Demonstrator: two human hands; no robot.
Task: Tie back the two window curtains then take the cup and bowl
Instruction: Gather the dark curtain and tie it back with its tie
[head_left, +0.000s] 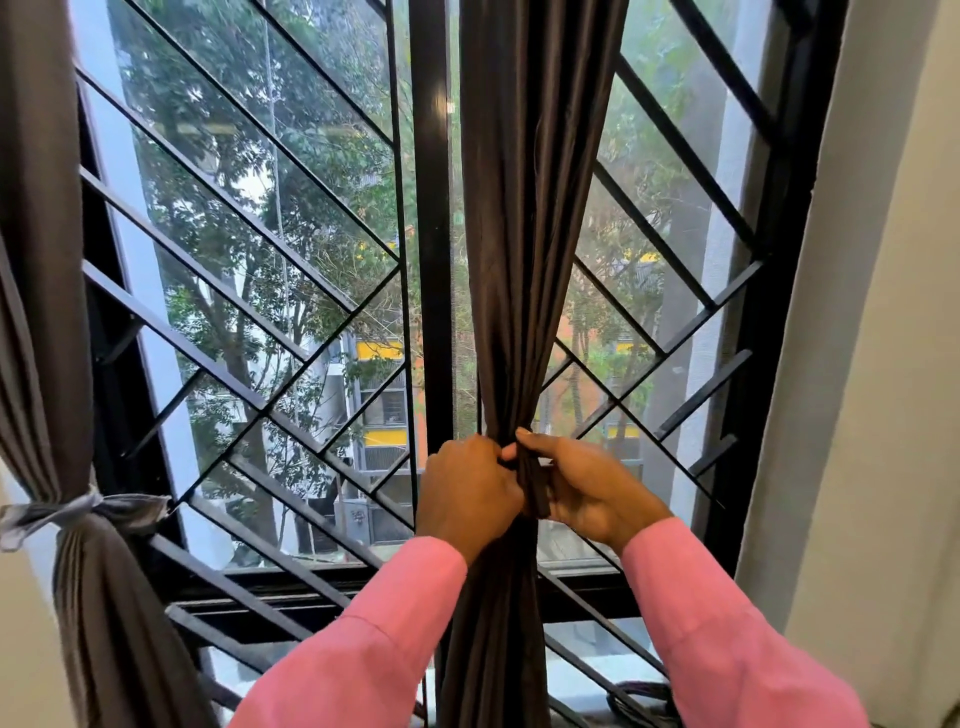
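Note:
A dark brown curtain (530, 218) hangs gathered into a narrow bunch in front of the window's middle post. My left hand (467, 491) and my right hand (592, 493) grip it from either side at its narrowest point, with a dark strip of fabric (537, 486) held between the fingers. A second brown curtain (36, 312) hangs at the far left, cinched by a grey tie (78, 512) knotted around it. No cup or bowl is in view.
A black window grille (249, 332) of diagonal bars spans the glass behind the curtains. A white wall (883, 364) rises on the right. A dark cable (639, 693) lies on the sill at the lower right. Trees and buildings show outside.

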